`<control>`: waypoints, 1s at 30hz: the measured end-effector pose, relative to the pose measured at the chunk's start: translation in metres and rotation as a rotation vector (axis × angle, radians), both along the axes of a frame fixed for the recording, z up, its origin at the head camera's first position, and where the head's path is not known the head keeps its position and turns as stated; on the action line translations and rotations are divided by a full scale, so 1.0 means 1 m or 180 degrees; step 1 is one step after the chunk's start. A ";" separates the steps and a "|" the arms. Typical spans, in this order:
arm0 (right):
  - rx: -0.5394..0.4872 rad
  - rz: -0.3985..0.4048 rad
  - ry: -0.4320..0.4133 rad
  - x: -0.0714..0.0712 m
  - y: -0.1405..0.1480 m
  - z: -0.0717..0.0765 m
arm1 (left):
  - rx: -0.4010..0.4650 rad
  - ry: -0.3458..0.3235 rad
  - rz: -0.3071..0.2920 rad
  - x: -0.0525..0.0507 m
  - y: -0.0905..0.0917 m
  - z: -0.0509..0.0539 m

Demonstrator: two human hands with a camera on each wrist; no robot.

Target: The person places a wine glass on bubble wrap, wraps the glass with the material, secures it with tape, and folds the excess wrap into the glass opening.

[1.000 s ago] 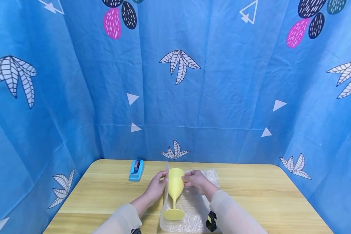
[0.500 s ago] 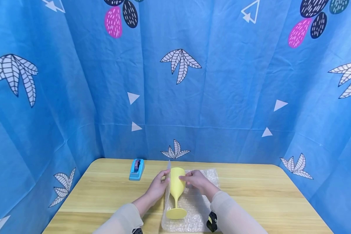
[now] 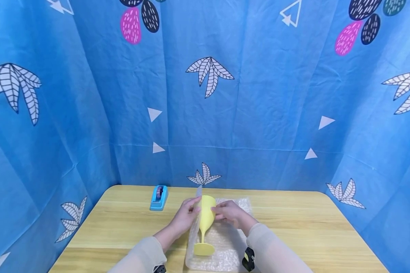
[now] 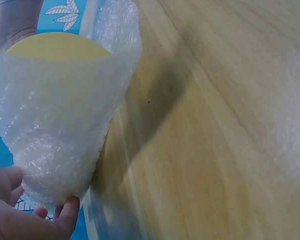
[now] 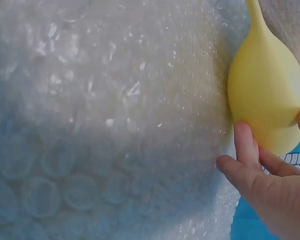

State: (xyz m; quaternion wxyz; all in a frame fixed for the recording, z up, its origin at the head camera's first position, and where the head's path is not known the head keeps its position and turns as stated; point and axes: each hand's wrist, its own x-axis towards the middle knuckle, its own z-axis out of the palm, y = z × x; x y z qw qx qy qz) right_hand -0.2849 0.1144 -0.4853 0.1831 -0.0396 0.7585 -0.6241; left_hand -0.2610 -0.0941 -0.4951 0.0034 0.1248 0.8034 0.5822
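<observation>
A yellow goblet (image 3: pixel 207 216) lies on a sheet of bubble wrap (image 3: pixel 225 242), its round foot toward the person. The left hand (image 3: pixel 185 218) pinches the wrap's raised left edge against the goblet's bowl; in the left wrist view the wrap (image 4: pixel 60 125) stands up in front of the yellow foot (image 4: pixel 60 46), with the left hand (image 4: pixel 27 210) at its lower end. On the other side, the right hand (image 3: pixel 230 213) grips the bowl near its rim. Thumb and fingers of the right hand (image 5: pixel 275 190) touch the yellow bowl (image 5: pixel 265 85) in the right wrist view.
A blue tape dispenser (image 3: pixel 158 198) stands at the back left of the wooden table (image 3: pixel 294 227). Blue patterned cloth (image 3: pixel 259 113) hangs behind the table and at both sides.
The wrap's left edge has risen and leaned right over the goblet's side, the left hand moving slightly right with it. The right hand has stayed at the bowl, its fingers shifting a little.
</observation>
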 end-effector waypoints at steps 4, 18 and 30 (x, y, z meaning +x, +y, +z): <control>-0.0039 0.0176 -0.0016 -0.001 0.001 -0.001 | -0.0096 0.0066 -0.0022 0.001 0.000 0.001; -0.0180 -0.0023 -0.0106 -0.002 -0.002 0.002 | -0.0339 0.0204 -0.0018 -0.003 -0.001 -0.003; -0.0027 -0.0013 -0.0082 -0.002 -0.005 0.006 | -0.0310 0.0168 -0.0186 -0.001 -0.004 -0.001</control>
